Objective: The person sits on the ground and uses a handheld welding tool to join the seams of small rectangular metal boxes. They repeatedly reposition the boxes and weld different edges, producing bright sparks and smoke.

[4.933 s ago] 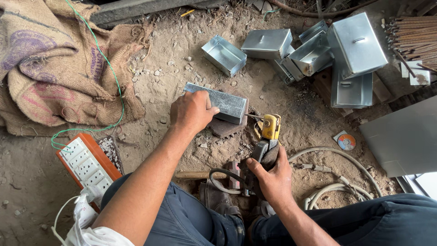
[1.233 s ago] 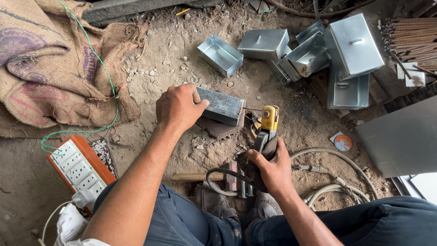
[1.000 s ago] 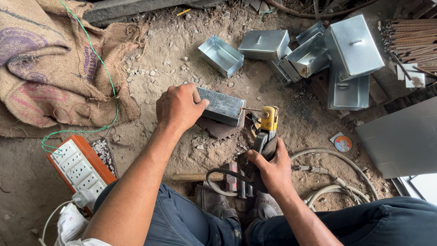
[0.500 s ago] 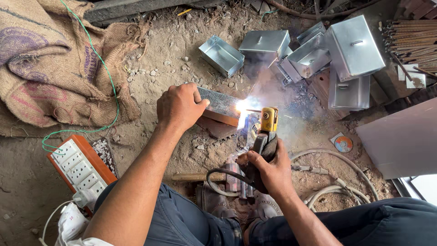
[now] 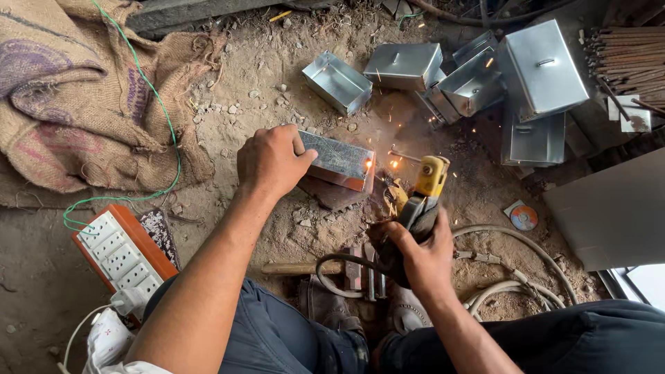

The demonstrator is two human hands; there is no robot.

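Centrally, left hand (image 5: pixel 271 161) pressed down on rectangular galvanised sheet-metal box (image 5: pixel 339 159), lying on dirt floor (image 5: pixel 256 97); grip clamped over its near end. Right hand (image 5: pixel 419 253) clenched around yellow-headed welding electrode holder (image 5: pixel 422 190), rod tip at box's right edge amid orange sparks (image 5: pixel 388 163). Behind, finished grey metal boxes (image 5: pixel 533 69); at left, orange-and-white socket board (image 5: pixel 125 253).

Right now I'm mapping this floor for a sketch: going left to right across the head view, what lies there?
Burlap sack → orange power strip → left hand → welding electrode holder → bundle of welding rods.
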